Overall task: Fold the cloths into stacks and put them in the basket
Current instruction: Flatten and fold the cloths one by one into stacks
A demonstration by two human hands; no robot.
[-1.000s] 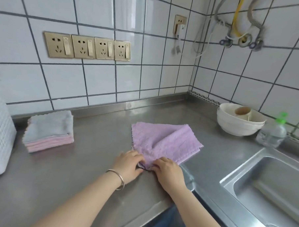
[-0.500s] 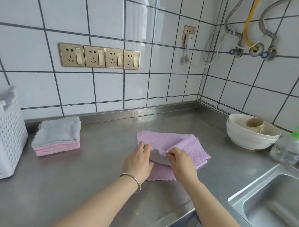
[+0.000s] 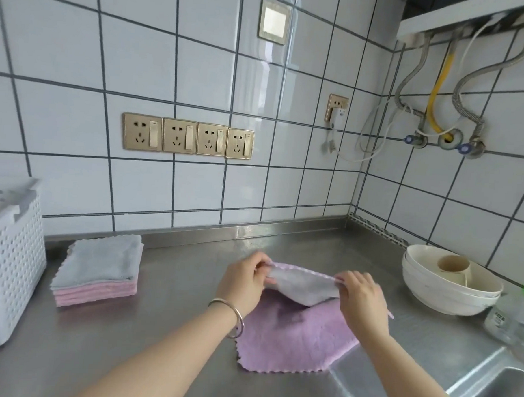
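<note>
Mid-fold: left hand (image 3: 245,283) and right hand (image 3: 359,295) each pinch a corner of the purple fringed microfibre cloth (image 3: 294,331), lifted edge probably needs laying flat next.

Brushed steel counter (image 3: 165,320), fluffy purple cloth (image 3: 293,340), perforated plastic basket (image 3: 8,277), glossy wall tiles (image 3: 200,60)

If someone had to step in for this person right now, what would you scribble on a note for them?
Left hand and right hand each pinch a corner of the purple cloth, lifting its near edge up off the steel counter; the rest lies flat. This fold is midway.
Done: a stack of folded cloths, grey on top and pink below, sits beside the white basket at the left.
Left: finish folding the purple cloth, add it to the stack, put the stack in the basket.
</note>
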